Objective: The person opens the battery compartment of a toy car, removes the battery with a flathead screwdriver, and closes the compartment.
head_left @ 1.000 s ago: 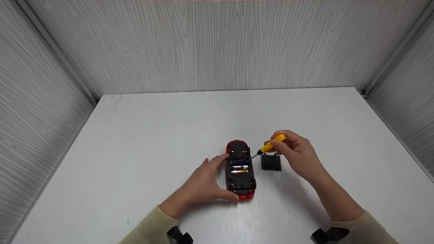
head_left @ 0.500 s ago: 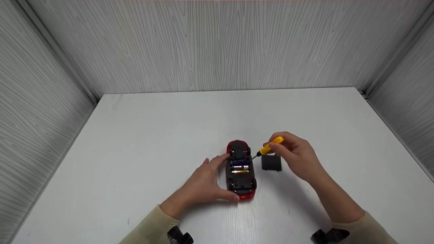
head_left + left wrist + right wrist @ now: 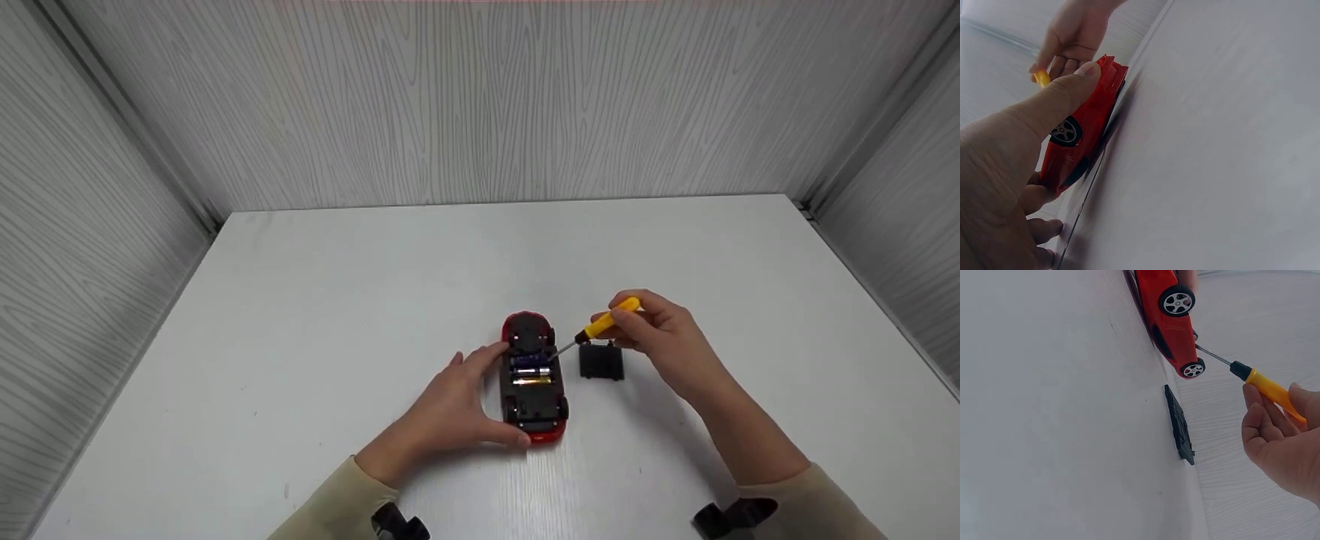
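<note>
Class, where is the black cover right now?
In the head view, the black cover lies on the table, just right of the upturned red car and near the screwdriver in the right hand.

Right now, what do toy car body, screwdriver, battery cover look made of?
Toy car body: glossy red, plastic or painted metal; sheen fits either.
Screwdriver: yellow handle likely plastic, evenly coloured; shaft metallic grey, probably steel.
Battery cover: dull black, likely plastic, moulded tabs.

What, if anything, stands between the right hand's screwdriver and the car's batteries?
Nothing visible: the screwdriver in the right hand has its tip by the batteries; the black cover lies beside the car, not over them.
</note>
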`<state>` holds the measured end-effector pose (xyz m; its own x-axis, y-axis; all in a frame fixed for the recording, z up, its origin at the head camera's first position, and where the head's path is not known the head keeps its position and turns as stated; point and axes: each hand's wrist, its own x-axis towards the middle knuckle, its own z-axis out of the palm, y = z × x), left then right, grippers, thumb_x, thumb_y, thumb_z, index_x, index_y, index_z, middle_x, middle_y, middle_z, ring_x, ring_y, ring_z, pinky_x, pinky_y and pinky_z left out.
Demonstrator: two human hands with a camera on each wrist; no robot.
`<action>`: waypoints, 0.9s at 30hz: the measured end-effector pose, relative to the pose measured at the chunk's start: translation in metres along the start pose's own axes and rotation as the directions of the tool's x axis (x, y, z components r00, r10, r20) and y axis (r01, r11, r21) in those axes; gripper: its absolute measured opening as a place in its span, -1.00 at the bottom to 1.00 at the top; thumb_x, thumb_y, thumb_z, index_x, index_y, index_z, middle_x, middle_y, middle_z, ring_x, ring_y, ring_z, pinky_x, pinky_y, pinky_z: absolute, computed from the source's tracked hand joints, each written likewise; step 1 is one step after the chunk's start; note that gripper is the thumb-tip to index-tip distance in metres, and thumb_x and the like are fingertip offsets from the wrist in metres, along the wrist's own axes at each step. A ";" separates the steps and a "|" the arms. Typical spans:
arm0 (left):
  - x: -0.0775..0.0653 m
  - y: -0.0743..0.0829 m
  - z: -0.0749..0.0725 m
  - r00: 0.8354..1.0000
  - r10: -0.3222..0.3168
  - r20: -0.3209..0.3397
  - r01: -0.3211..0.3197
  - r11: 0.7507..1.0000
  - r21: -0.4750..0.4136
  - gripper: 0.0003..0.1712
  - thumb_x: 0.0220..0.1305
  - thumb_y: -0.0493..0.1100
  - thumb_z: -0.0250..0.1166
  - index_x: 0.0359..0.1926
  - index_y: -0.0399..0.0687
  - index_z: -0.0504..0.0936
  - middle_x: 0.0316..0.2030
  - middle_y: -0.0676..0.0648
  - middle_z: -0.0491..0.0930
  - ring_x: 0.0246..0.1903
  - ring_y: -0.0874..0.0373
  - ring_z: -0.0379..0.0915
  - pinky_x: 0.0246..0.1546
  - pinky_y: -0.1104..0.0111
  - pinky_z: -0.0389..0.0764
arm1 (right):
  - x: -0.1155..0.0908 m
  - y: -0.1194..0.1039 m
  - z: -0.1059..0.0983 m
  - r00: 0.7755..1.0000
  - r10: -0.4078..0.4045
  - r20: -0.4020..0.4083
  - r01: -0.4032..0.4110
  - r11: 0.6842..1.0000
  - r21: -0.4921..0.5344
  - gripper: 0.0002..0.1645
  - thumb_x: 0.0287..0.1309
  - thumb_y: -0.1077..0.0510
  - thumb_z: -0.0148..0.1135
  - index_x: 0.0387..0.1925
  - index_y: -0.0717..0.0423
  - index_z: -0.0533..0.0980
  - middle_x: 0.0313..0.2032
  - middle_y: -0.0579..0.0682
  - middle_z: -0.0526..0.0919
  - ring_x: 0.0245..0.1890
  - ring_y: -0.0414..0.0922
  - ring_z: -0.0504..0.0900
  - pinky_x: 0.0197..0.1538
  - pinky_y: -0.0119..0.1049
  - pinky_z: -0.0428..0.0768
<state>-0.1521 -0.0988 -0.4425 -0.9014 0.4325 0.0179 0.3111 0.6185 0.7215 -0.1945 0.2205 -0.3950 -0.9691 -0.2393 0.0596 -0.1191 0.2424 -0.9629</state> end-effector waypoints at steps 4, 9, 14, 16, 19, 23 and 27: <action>0.000 -0.001 0.000 1.000 -0.004 -0.001 0.004 1.000 0.005 0.53 -0.31 0.42 0.74 0.66 0.10 0.20 0.57 -0.01 0.30 0.56 0.08 0.13 0.62 0.09 -0.10 | 0.002 0.003 -0.001 1.000 0.026 0.002 -0.026 0.999 0.022 -0.55 0.56 -0.08 0.22 0.16 0.20 0.52 0.08 0.13 0.76 0.05 0.03 0.77 0.13 -0.27 0.70; 0.000 -0.002 -0.001 1.000 0.010 -0.004 -0.010 1.000 0.012 0.52 -0.30 0.42 0.73 0.65 0.06 0.21 0.56 -0.03 0.32 0.56 0.09 0.16 0.62 0.10 -0.09 | 0.003 0.005 -0.001 0.998 0.065 0.005 -0.065 0.996 0.056 -0.51 0.57 -0.07 0.21 0.19 0.25 0.49 0.11 0.15 0.75 0.08 0.03 0.76 0.15 -0.27 0.69; 0.000 -0.001 -0.001 1.000 0.023 -0.009 -0.023 1.000 0.015 0.49 -0.27 0.40 0.74 0.64 0.02 0.23 0.54 -0.03 0.34 0.55 0.11 0.17 0.62 0.09 -0.08 | 0.003 0.004 0.000 0.997 0.081 0.008 -0.082 0.992 0.092 -0.48 0.57 -0.05 0.21 0.22 0.32 0.44 0.13 0.17 0.74 0.09 0.03 0.76 0.17 -0.27 0.68; 0.000 0.000 -0.001 1.000 0.022 -0.006 -0.022 1.000 0.019 0.50 -0.27 0.39 0.74 0.64 0.02 0.22 0.55 -0.02 0.34 0.55 0.14 0.17 0.62 0.11 -0.08 | 0.003 0.003 0.000 0.997 0.083 0.004 -0.083 0.993 0.088 -0.47 0.57 -0.06 0.20 0.22 0.32 0.44 0.12 0.16 0.74 0.08 0.02 0.76 0.16 -0.28 0.68; 0.000 -0.001 -0.001 1.000 0.023 -0.005 -0.023 1.000 0.021 0.50 -0.28 0.39 0.74 0.64 0.02 0.22 0.55 -0.01 0.34 0.55 0.16 0.17 0.62 0.11 -0.09 | 0.002 0.002 0.001 0.997 0.082 -0.001 -0.081 0.994 0.078 -0.46 0.57 -0.07 0.21 0.22 0.31 0.45 0.11 0.15 0.75 0.07 0.03 0.76 0.16 -0.28 0.68; 0.001 -0.001 -0.002 1.000 0.020 -0.004 -0.020 1.000 0.021 0.50 -0.28 0.39 0.74 0.64 0.02 0.22 0.55 -0.01 0.33 0.55 0.15 0.16 0.62 0.11 -0.09 | 0.002 0.002 0.001 0.997 0.079 -0.006 -0.078 0.995 0.066 -0.52 0.56 -0.09 0.21 0.19 0.22 0.49 0.10 0.14 0.75 0.07 0.04 0.76 0.16 -0.28 0.68; 0.001 -0.001 -0.002 1.000 0.015 0.000 -0.015 1.000 0.023 0.50 -0.28 0.39 0.74 0.65 0.04 0.21 0.55 0.00 0.33 0.55 0.15 0.16 0.62 0.13 -0.09 | 0.003 0.004 0.000 0.996 0.087 -0.008 -0.086 0.994 0.067 -0.52 0.57 -0.11 0.20 0.19 0.20 0.49 0.11 0.13 0.75 0.08 0.04 0.76 0.16 -0.27 0.69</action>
<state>-0.1543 -0.1003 -0.4415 -0.8966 0.4420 0.0292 0.3320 0.6270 0.7048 -0.1983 0.2209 -0.3989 -0.9775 -0.2097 -0.0224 -0.0202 0.1990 -0.9798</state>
